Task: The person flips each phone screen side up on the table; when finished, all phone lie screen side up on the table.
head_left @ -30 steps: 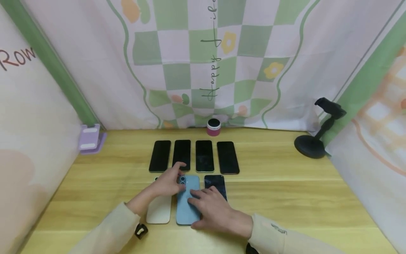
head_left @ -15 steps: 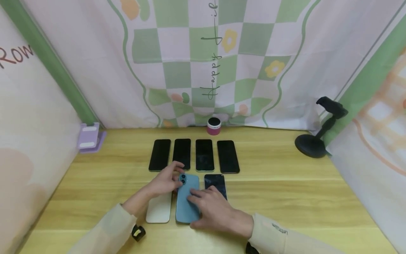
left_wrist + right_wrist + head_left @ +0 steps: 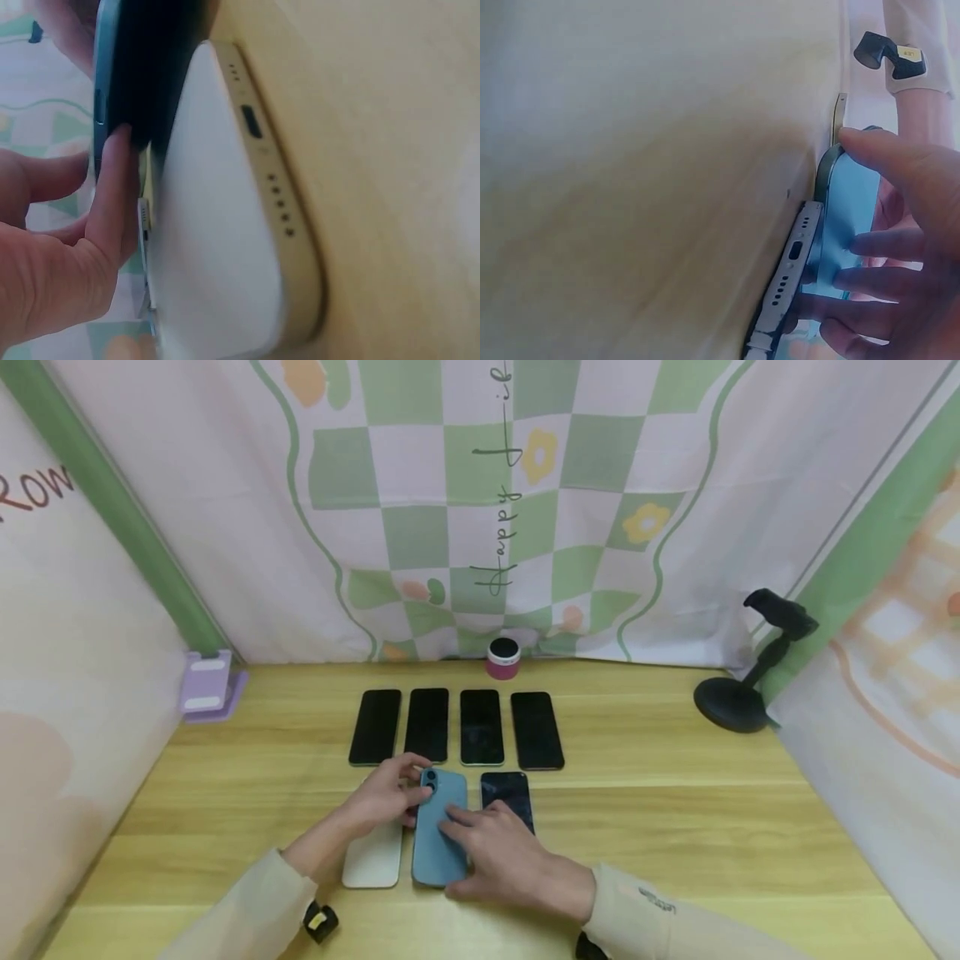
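Note:
A blue smartphone (image 3: 441,835) lies back side up in the front row, its left edge raised off the table. My left hand (image 3: 384,792) pinches its upper left edge, thumb on top by the cameras. In the left wrist view, a finger (image 3: 112,180) reaches under its dark screen side. My right hand (image 3: 504,856) holds the lower right part, thumb (image 3: 870,146) at the bottom corner and fingertips on the back. A white smartphone (image 3: 372,858) lies to the left, partly under my left hand. A dark-screened smartphone (image 3: 507,793) is partly hidden by my right hand.
Behind stands a row of several black-screened smartphones (image 3: 482,727). A pink and white round jar-like object (image 3: 503,660) is by the curtain. A purple phone stand (image 3: 207,687) is at the back left, a black stand (image 3: 742,702) at the back right.
The blue phone's left edge has risen and the phone now tilts. My left hand has shifted slightly left, its fingers slipping under that edge. The right hand has hardly moved.

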Motion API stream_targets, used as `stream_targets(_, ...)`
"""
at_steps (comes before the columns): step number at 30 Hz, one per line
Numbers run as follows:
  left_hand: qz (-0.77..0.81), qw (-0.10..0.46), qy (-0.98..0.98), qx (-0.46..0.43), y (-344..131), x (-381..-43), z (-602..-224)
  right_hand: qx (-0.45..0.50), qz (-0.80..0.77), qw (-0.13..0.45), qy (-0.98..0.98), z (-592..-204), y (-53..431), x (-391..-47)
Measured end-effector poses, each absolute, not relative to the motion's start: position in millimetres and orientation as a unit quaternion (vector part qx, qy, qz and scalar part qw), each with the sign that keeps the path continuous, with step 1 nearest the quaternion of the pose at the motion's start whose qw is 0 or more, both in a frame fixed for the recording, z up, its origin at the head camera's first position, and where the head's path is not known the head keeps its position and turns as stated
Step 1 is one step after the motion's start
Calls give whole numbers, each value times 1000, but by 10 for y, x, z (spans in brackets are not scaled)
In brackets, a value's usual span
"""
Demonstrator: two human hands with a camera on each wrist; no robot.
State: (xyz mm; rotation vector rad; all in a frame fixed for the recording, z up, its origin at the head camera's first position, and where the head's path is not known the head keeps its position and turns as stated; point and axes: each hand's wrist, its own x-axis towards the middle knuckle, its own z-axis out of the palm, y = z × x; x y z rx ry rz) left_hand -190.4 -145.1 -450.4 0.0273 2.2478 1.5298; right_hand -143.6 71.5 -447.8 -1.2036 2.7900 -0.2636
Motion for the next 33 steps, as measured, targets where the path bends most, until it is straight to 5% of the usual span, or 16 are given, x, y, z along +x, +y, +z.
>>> stream_targets(17, 419, 174, 890, 39, -1388, -1949, -4237, -371, -207, 104, 899, -4378, 867, -1487)
stream_targets(24, 334, 174, 924, 68, -1341, -2040, -4065, -295, -440, 229, 816, -4360, 950, -1531)
stream_targets(33, 319, 201, 923, 73, -1177, -2095, -4003, -75, -669, 381, 634, -4330, 974, -1506)
